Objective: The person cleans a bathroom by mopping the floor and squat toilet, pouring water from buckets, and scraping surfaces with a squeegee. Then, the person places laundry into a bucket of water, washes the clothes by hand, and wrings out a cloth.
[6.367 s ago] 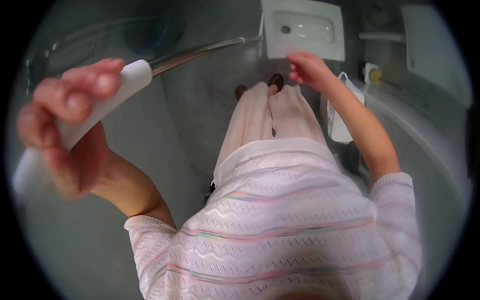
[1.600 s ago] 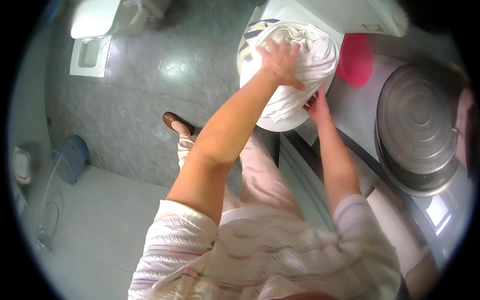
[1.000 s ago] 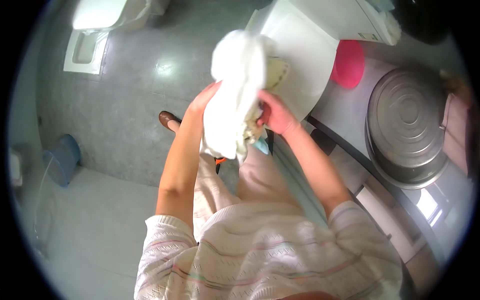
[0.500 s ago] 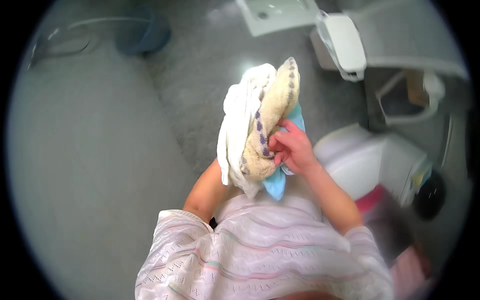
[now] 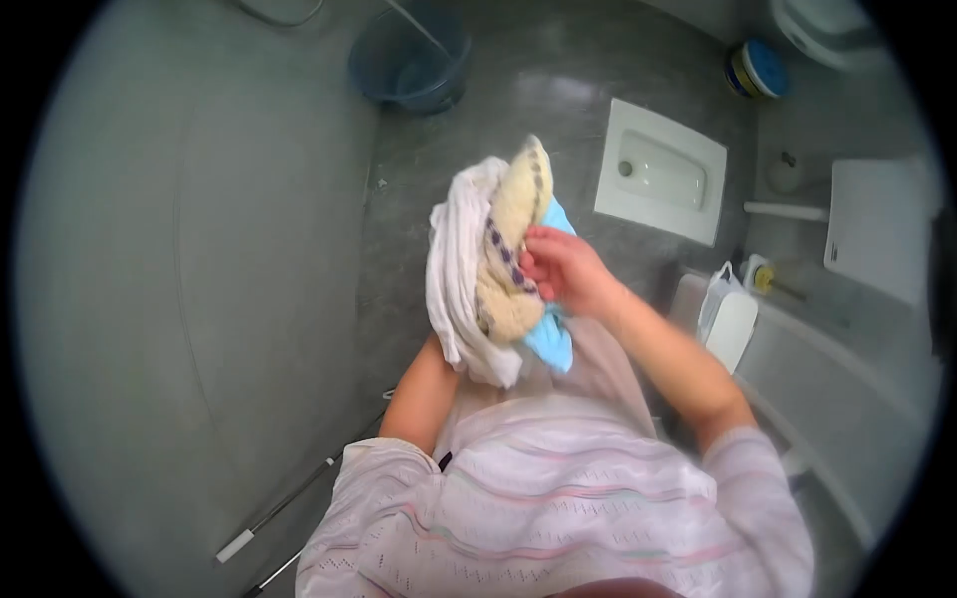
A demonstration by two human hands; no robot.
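A bundle of cloths is held out in front of my body. In it are a white cloth (image 5: pixel 459 269) on the left, a cream towel with dark purple marks (image 5: pixel 516 204) in the middle, and a light blue cloth (image 5: pixel 551 342) showing on the right. My right hand (image 5: pixel 563 267) has its fingers curled closed against the right side of the cream towel. My left forearm (image 5: pixel 417 399) reaches up beneath the bundle; the cloths hide that hand and its fingers.
A squat toilet (image 5: pixel 663 169) is set in the grey floor ahead. Water runs into a blue bucket (image 5: pixel 411 60) at upper left. A lidded bin (image 5: pixel 728 324) stands on the right, a blue-lidded tub (image 5: pixel 758 70) farther back. Poles (image 5: pixel 289 498) lean at lower left.
The view has turned and moved forward, bringing the squat toilet and bucket more fully into sight. The bundle stays in front of me, my right hand still at the cream towel.
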